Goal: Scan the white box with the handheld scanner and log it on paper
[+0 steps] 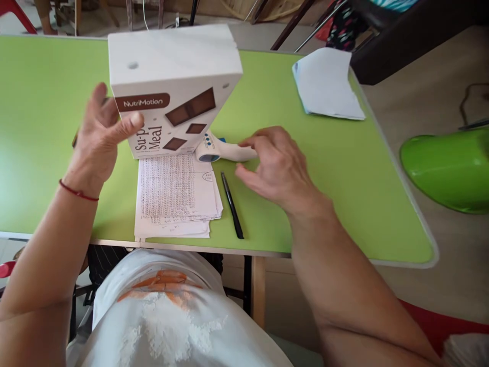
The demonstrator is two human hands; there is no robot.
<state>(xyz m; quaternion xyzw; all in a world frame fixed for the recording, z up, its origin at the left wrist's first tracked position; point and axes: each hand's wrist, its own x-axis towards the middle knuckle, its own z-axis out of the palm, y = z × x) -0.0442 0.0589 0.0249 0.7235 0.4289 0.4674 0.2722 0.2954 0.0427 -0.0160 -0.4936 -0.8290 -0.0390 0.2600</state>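
A white box (183, 56) printed "NutriMotion" and "Meal" stands on the green table, partly over a stack of handwritten papers (178, 191). My left hand (101, 130) is at its left side, fingers spread and thumb in front of the printed face; whether it touches is hard to tell. Against the box's lower right corner lies a white forehead thermometer (225, 151) with a small screen and blue buttons. My right hand (273, 165) is at its handle, with thumb and forefinger apart on either side. A black pen (232, 205) lies right of the papers.
Folded white paper (326, 84) rests near the far right corner of the green table (344, 193). Beyond the right edge is a bright green plastic seat (451, 171). Chair legs and a dark piece of furniture (405, 35) stand behind the table.
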